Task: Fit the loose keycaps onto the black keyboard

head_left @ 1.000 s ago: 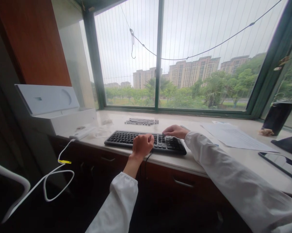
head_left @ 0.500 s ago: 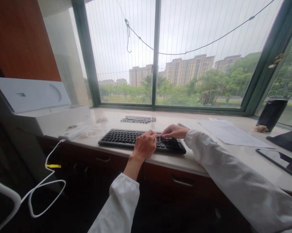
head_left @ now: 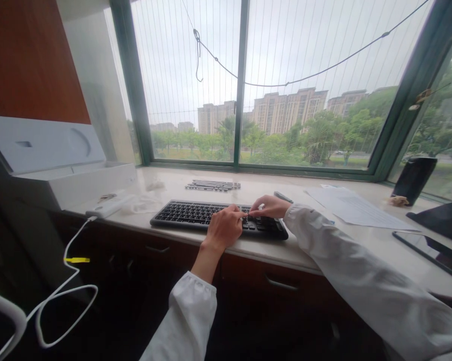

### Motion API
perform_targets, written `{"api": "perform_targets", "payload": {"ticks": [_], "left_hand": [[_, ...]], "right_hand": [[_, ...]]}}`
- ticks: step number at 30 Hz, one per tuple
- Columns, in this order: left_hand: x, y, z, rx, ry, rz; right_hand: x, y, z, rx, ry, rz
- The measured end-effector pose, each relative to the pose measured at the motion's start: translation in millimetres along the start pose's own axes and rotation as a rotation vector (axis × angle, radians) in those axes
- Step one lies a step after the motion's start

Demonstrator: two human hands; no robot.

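A black keyboard (head_left: 188, 213) lies on the white counter, several of its keys hidden under my hands. My left hand (head_left: 226, 226) rests over its middle and front edge, fingers curled and the index finger reaching right; its thumb is out of sight. From the right, my right hand (head_left: 271, 206) comes in with thumb and fingers pinched down at the keys, touching or nearly touching the left index fingertip. Anything inside the pinch is too small to make out. Behind the keyboard, loose dark keycaps (head_left: 212, 186) lie in rows.
An open white box (head_left: 94, 185) stands at left, near a white power strip (head_left: 107, 206) with its cable (head_left: 75, 240) hanging down. Papers (head_left: 357, 208), a phone (head_left: 432, 253) and a black cylinder (head_left: 414, 180) are at right. The window (head_left: 242, 100) closes the back.
My right fingers have shifted slightly, and a light gap now shows between thumb and fingers. The left hand stays nearly where it was. The view has turned a little.
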State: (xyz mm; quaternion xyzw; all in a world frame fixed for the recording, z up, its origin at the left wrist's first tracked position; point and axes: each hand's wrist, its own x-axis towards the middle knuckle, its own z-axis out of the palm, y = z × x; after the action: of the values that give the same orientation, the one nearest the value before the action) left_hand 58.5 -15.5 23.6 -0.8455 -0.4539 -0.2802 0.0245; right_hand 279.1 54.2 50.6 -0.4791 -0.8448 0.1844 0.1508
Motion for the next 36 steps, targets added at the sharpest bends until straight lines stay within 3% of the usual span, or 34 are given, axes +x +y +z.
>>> {"api": "perform_targets", "payload": {"ticks": [18, 36], "left_hand": [[-2, 5, -6.2, 0.014, -0.048, -0.01], [-1, 1, -0.4, -0.003, -0.019, 0.017]], "right_hand": [[-4, -10, 1, -0.06, 0.081, -0.04], [-11, -15, -5, -0.079, 0.067, -0.085]]}}
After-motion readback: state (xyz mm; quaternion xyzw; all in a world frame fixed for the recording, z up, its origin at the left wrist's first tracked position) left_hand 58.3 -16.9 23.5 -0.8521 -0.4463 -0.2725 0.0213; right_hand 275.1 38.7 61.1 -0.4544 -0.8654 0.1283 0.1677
